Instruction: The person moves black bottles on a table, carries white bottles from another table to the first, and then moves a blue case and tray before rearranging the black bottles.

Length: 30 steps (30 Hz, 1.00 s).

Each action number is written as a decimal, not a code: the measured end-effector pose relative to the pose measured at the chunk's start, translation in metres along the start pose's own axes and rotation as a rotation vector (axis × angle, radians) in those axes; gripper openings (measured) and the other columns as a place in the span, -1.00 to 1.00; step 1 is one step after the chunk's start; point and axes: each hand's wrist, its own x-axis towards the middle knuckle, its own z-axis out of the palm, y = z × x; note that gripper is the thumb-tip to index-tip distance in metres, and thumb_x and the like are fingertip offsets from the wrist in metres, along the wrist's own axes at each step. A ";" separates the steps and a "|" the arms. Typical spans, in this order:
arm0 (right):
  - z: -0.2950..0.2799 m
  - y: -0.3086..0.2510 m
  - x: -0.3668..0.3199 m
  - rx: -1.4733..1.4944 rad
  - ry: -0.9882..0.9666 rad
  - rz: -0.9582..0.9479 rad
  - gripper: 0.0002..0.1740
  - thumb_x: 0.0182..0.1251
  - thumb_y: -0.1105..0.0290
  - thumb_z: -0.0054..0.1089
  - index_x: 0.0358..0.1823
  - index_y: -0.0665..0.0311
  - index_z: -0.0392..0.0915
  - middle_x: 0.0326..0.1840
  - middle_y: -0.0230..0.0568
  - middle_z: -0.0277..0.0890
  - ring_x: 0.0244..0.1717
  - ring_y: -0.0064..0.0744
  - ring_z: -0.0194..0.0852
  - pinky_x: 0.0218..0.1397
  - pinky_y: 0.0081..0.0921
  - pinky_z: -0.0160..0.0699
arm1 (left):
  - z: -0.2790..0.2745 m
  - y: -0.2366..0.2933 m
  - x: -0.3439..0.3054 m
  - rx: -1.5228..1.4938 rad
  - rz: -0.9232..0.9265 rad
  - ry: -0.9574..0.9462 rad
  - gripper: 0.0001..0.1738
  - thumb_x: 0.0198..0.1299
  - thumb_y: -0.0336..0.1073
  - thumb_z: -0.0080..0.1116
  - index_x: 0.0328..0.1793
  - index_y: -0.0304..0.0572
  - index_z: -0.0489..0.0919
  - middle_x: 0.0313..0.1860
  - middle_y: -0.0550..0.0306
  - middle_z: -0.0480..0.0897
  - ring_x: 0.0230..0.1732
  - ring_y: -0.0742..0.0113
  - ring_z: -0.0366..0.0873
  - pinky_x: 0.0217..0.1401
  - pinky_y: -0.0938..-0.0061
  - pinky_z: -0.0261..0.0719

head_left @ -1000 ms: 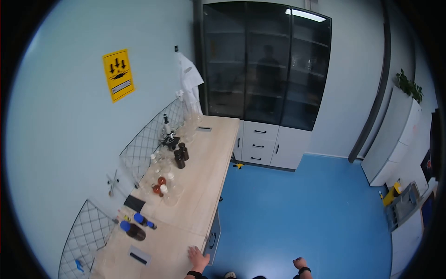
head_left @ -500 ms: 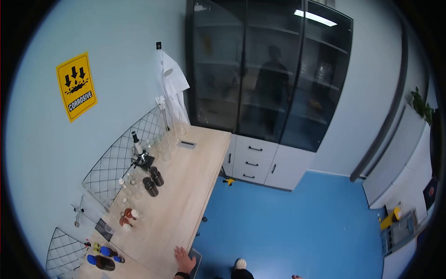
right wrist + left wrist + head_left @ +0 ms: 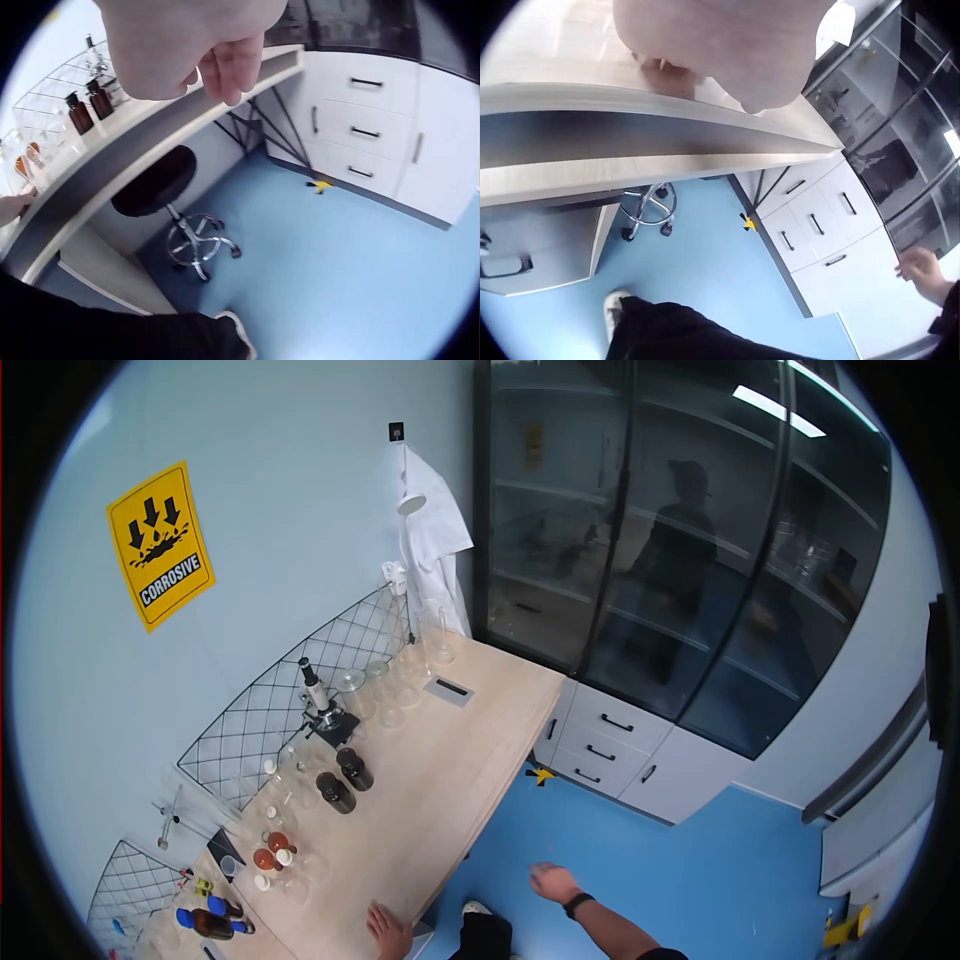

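Observation:
My left hand [image 3: 388, 932] rests on the front edge of the pale wooden bench [image 3: 420, 830], fingers spread and holding nothing. In the left wrist view the same hand [image 3: 727, 45] lies over the bench top, most of its fingers hidden. My right hand [image 3: 553, 881] hangs in the air over the blue floor, to the right of the bench, with loosely bent fingers. The right wrist view shows that hand [image 3: 191, 45] with nothing in it. Nearest on the bench are clear flasks and red-brown glass pieces [image 3: 278, 842]. Two dark bottles [image 3: 336, 793] stand beyond them.
A microscope [image 3: 325, 710] and clear glassware stand along the wire rack [image 3: 255, 725]. Blue-capped bottles [image 3: 208, 923] are at the near left. A glass-fronted cabinet [image 3: 640, 540] rises ahead. Under the bench is a wheeled stool [image 3: 154, 184]. A yellow thing [image 3: 541, 776] lies on the floor.
The cabinet and far bench end look closer now. My left hand stays on the bench edge, shifted forward along it. My right hand has swung forward and up into view.

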 end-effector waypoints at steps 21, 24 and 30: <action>0.090 -0.036 0.231 0.224 -0.156 -0.494 -0.59 0.09 0.36 0.01 -0.01 0.39 0.35 -0.02 0.11 0.38 0.07 0.03 0.31 0.14 -0.21 0.33 | -0.024 0.046 -0.006 -0.016 -0.321 -0.113 0.03 0.01 0.17 0.04 0.39 -0.41 -0.11 0.43 -0.28 -0.20 0.44 -0.20 -0.33 0.34 -0.16 -0.35; 0.089 -0.057 0.256 0.278 -0.150 -0.501 -0.50 0.07 0.36 0.06 0.06 0.41 0.26 0.03 0.15 0.33 0.10 0.06 0.27 0.17 -0.21 0.28 | -0.038 0.061 0.003 -0.087 -0.410 -0.087 0.06 -0.02 0.18 0.07 0.40 -0.37 -0.13 0.42 -0.26 -0.17 0.44 -0.17 -0.30 0.33 -0.19 -0.35; 0.083 -0.119 0.339 0.479 -0.214 -0.369 -0.20 -0.01 0.28 0.26 0.22 0.45 0.08 0.17 0.22 0.18 0.21 0.07 0.15 0.24 -0.25 0.18 | -0.072 0.080 0.091 -0.226 -0.411 0.232 0.07 -0.12 0.03 0.26 0.36 -0.42 -0.07 0.30 -0.32 0.06 0.34 -0.19 -0.02 0.31 -0.08 -0.06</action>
